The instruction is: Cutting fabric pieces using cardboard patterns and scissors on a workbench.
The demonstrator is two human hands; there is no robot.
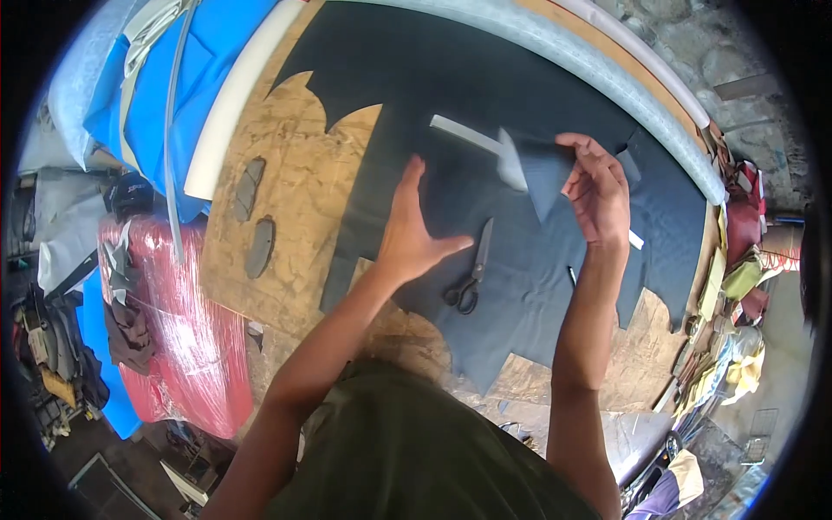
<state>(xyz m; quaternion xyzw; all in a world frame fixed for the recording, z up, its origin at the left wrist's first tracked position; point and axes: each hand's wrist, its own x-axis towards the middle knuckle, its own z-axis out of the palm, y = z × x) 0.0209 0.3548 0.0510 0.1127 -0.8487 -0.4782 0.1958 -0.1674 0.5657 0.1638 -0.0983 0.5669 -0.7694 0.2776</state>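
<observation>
My left hand (412, 234) is held over a large dark sheet of leather-like material (416, 69), thumb and fingers spread with nothing in them. Just right of its thumb lies a pair of black-handled scissors (472, 277), blades pointing away from me. My right hand (600, 191) has its fingers curled at the edge of a small pointed dark piece (548, 172), which is raised and shows a pale face on its left. A white straight strip, like a ruler (466, 134), runs under that piece, its other end showing beyond my right wrist. A thin pen-like stick (572, 276) lies beside my right forearm.
Two small dark cut pieces (260, 247) lie on the bare wooden table (286, 147) at left. Rolls of material (633, 95) line the far edge. A red plastic-wrapped bundle (178, 321) and blue sheeting (204, 78) stand left; fabric scraps (741, 277) hang right.
</observation>
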